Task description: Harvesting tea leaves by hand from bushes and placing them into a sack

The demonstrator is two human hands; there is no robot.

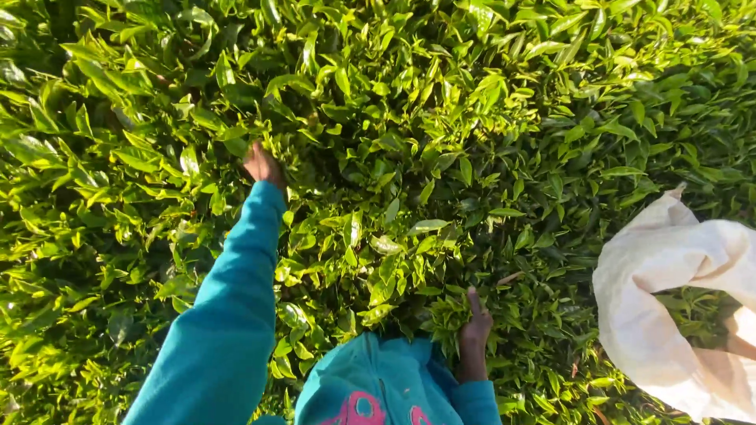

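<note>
Leftmost, the left hand [262, 165] is stretched out on a teal sleeve [228, 315] into the tea bushes [409, 142]; its fingers are buried among the leaves, so whether anything is pinched cannot be told. Near the bottom centre, the right hand [475, 330] is closed round a bunch of plucked green leaves [445, 315], its forefinger raised. At the right edge, a cream cloth sack [654, 275] is laid on the bushes with its mouth gaping; a few green leaves [697, 311] are seen inside it.
</note>
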